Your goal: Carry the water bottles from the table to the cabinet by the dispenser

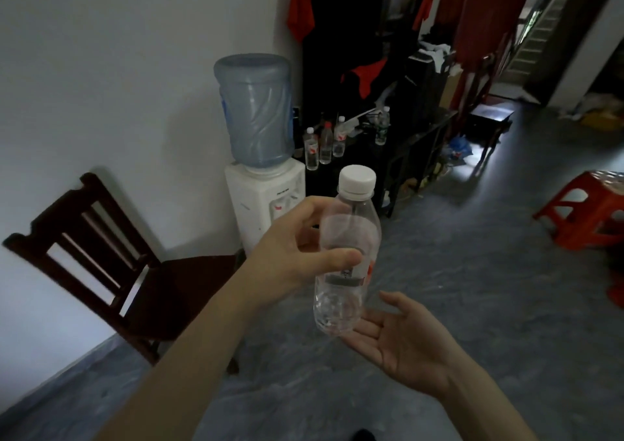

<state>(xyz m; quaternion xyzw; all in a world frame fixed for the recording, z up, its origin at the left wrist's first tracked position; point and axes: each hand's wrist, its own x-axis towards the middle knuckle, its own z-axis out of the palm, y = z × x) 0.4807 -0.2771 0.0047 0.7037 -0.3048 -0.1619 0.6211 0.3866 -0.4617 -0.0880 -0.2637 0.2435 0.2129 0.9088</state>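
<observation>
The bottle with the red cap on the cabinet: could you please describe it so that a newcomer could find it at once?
Find the white water dispenser with its big blue jug. Just right of it, on the dark cabinet, three small clear bottles stand close together. The red-capped bottle is the middle one; its neighbours have white caps.

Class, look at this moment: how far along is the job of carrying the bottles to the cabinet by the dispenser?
Done: several bottles already stand on the dark cabinet beside the dispenser. In hand: the left hand grips one more capped bottle, upright, with the open right hand under its base. Left: walk it over and set it down. The table is out of view, so any remaining bottles cannot be counted.
</observation>
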